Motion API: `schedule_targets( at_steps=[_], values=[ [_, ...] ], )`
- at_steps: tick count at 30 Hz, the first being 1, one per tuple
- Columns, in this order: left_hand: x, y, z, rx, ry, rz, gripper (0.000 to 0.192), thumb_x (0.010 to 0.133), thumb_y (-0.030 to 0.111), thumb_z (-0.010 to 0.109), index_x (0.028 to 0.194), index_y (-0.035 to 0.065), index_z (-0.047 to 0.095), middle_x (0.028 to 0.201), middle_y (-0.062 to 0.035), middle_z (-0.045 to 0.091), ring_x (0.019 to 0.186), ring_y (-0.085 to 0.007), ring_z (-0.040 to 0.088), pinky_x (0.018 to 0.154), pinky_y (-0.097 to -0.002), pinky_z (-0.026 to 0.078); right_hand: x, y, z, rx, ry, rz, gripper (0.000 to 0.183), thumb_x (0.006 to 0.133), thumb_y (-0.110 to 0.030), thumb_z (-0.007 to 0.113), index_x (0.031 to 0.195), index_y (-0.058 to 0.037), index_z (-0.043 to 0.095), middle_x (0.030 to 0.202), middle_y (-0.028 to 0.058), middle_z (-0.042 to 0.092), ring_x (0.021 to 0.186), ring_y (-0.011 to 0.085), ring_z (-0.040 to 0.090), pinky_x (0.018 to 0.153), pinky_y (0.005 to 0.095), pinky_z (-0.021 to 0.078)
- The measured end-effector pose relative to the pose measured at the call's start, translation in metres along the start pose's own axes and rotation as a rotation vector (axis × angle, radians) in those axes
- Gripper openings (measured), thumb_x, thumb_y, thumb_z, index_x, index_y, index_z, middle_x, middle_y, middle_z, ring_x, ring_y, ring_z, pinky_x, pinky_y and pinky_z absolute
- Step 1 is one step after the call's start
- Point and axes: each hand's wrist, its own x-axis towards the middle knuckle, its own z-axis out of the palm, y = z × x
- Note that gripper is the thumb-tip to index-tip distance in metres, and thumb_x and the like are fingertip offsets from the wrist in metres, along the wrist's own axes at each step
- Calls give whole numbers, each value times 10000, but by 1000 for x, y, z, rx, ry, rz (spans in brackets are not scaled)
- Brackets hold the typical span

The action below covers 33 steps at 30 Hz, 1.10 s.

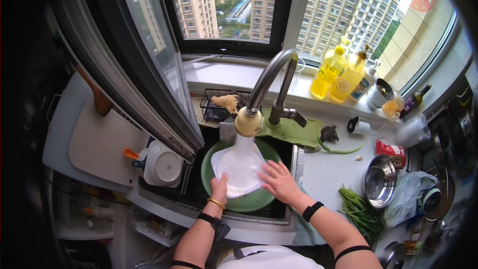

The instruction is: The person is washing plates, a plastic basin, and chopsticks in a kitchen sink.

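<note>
My left hand [219,188] grips the near left edge of a white square dish [241,170], thumb on its rim. Water runs from the cream nozzle [248,122] of a curved metal faucet [268,71] onto the dish. At the dish's right edge is my right hand [278,181], fingers spread and slightly blurred; whether it touches the rim I cannot tell. Below the dish sits a green basin [260,202] in the dark sink [287,209], partly hidden by dish and hands.
Left are stacked white dishes [168,167] and a cutting board [101,145]. An open window sash [157,78] leans over the sink's left. Soap bottles [327,76] line the sill. Right are a scouring pad [329,133], a metal bowl [380,181] and green vegetables [359,209].
</note>
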Motion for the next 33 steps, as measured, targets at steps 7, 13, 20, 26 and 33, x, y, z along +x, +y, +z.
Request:
schedule_targets(
  at_steps=[7, 13, 20, 26, 33],
  values=[
    [-35, -20, 33, -318, -245, -64, 417, 794, 17, 636, 1185, -29, 499, 1104, -110, 588, 952, -208, 592, 832, -309, 474, -6, -9, 53, 1642, 128, 1117, 447, 845, -140, 601, 1234, 15, 442, 1167, 105, 549, 1040, 226, 559, 885, 364, 460],
    [16, 27, 22, 957, 7, 254, 207, 789, 185, 675, 817, -2, 589, 769, -125, 639, 655, -227, 618, 635, -333, 495, -12, 4, 44, 1383, 79, 1110, 394, 844, -226, 549, 1130, 44, 526, 1017, 128, 614, 893, 246, 609, 771, 370, 484],
    [-9, 16, 31, 1541, -130, 460, 718, 869, 443, 449, 1320, -83, 263, 1361, -240, 337, 1267, -351, 331, 1022, -431, 295, 2, 33, 62, 1267, -19, 1059, 447, 897, -330, 513, 1055, 83, 574, 951, 122, 634, 829, 187, 591, 733, 318, 458],
    [-12, 34, 38, 1600, -567, 645, 818, 866, 517, 406, 1373, -85, 183, 1430, -291, 169, 1358, -404, 96, 1107, -473, 49, 7, 29, 56, 1241, -227, 1021, 476, 914, -375, 495, 1108, 54, 560, 986, 111, 633, 871, 187, 600, 763, 322, 469],
    [-37, 25, 46, 1532, -700, 738, 776, 867, 524, 402, 1416, 23, 178, 1456, -266, 100, 1354, -412, 96, 1070, -564, 61, 14, 29, 48, 1247, -222, 984, 610, 925, -500, 408, 1096, 62, 573, 1035, 125, 621, 894, 174, 586, 782, 312, 460]
  ],
)
